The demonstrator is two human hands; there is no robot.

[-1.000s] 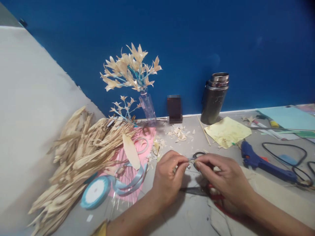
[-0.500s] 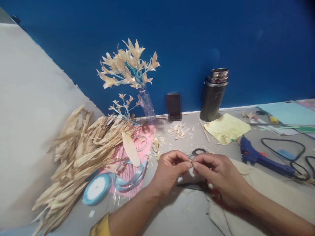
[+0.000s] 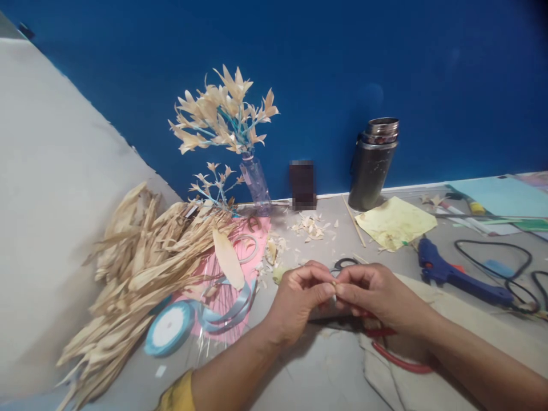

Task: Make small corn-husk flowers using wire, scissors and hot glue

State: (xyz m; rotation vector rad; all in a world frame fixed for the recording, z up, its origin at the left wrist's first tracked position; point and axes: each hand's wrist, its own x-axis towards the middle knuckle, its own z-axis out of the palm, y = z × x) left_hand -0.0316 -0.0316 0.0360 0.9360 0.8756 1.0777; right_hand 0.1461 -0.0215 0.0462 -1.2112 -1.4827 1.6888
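My left hand and my right hand meet fingertip to fingertip above the grey table. Between them they pinch a small pale husk piece, mostly hidden by the fingers. Under the hands lie red-handled scissors. Black scissor handles show just behind my fingers. A pile of dried corn husks lies to the left, and a blue ribbon spool sits on a pink sheet.
A clear vase with husk flowers stands at the back by the blue wall. A metal flask, yellow paper, a blue glue gun with a black cord, wooden skewers and husk scraps lie around.
My hands have drawn closer together and slightly back, still pinching the small piece. The red scissor handle now shows below my right wrist. The view has shifted down a little.
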